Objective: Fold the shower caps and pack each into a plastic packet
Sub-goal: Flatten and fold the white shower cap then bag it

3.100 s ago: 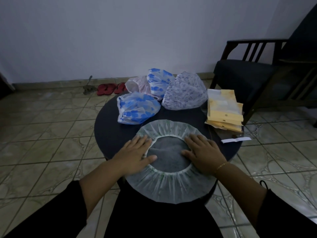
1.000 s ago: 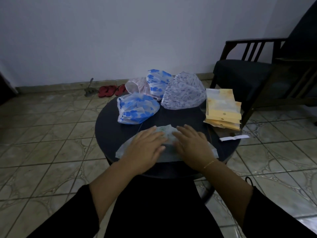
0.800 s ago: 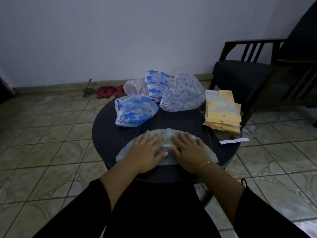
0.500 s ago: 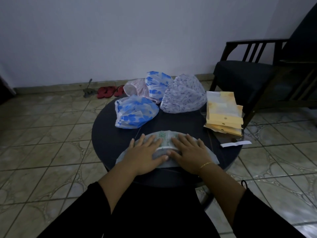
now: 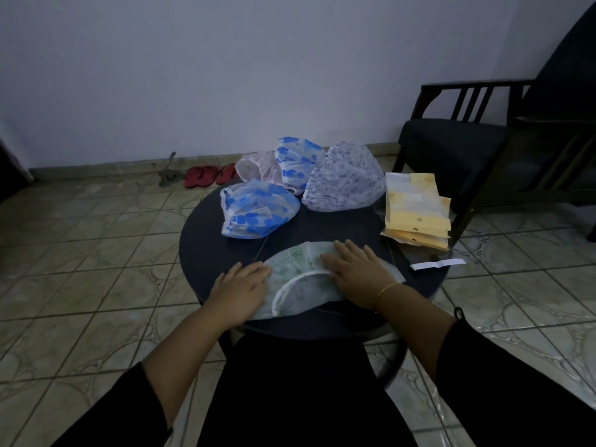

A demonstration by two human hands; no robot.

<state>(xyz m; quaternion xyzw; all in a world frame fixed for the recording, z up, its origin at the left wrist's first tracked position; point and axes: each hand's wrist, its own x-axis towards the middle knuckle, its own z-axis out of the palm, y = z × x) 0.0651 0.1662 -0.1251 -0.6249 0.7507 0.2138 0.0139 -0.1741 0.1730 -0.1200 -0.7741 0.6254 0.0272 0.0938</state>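
A white shower cap with a faint green print [image 5: 298, 274] lies folded in half on the near part of the round dark table [image 5: 206, 253]. My left hand [image 5: 240, 290] presses flat on its left end. My right hand [image 5: 356, 272] presses flat on its right half, fingers straight. Several puffed caps sit at the back: a blue-patterned one [image 5: 258, 208], a second blue one [image 5: 298, 161], a pink one [image 5: 258, 164] and a pale purple-print one [image 5: 345, 182]. A stack of yellow-and-clear plastic packets [image 5: 414, 209] lies at the table's right.
A white paper strip [image 5: 437, 263] lies at the table's right edge. A dark wooden armchair [image 5: 490, 137] stands to the right. Red sandals [image 5: 206, 175] and a small tool lie on the tiled floor by the wall.
The cap went from a flat open circle to a half-folded shape. Since half a second ago my hands slid apart toward its two ends, uncovering the elastic rim in the middle.
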